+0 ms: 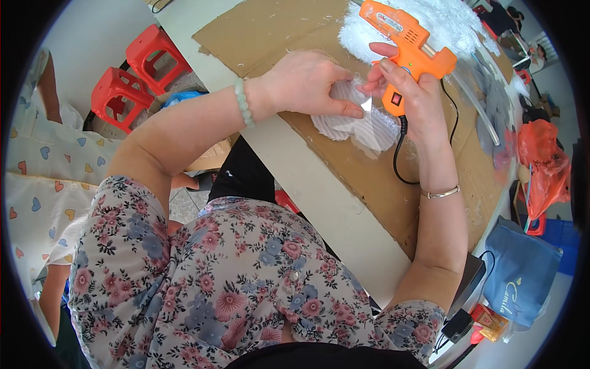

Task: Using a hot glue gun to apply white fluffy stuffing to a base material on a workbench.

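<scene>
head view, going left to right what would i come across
Two red plastic stools → pale green round-beaded bracelet → orange plastic glue gun → translucent red plastic bag

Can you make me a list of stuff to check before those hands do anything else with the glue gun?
1. Glue gun held in the right hand: ok.
2. White piece held by the left hand: ok.
3. Nozzle turned away from the left hand's fingers: ok, the gun points up and away at the picture's top.
4. Nozzle clear of the white fluff: cannot tell, they look very close.
5. Cord clear of the white piece: ok, it loops beside it over the cardboard.
6. Gun hot: cannot tell from a picture, so treat it as hot.
</scene>
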`<state>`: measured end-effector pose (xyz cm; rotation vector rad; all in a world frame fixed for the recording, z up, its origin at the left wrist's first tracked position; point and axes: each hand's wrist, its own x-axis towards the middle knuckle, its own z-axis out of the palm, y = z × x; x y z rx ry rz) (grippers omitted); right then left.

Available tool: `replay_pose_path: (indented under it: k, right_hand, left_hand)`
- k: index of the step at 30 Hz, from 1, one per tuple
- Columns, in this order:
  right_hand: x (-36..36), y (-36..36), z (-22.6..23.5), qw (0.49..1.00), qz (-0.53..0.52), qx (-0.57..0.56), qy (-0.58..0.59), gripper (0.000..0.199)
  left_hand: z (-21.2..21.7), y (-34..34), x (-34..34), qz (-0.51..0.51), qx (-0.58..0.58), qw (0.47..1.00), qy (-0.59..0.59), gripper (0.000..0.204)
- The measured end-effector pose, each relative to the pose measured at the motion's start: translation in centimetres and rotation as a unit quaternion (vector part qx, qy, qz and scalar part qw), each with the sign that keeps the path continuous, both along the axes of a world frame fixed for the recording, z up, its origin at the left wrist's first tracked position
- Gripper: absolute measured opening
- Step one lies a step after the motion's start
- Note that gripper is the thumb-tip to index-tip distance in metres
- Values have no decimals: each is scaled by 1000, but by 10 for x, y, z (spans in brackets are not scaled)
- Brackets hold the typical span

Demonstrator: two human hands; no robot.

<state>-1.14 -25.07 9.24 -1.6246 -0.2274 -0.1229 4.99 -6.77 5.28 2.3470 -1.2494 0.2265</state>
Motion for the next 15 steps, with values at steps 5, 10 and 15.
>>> replay_pose_path:
  k: [5,10,15]
  right_hand:
    - [9,-4,-15,997,8,44,56,36]
    - [10,-3,-21,996,-9,28,84,35]
    - [5,-8,-16,999,-19,0,49,35]
  left_hand:
    - [-4,5,-4,15,25,998,-55,57]
    - [-15,11,-5,4,-96,994,-52,36]
    - [-21,7,-7,18,-148,989,-20,25]
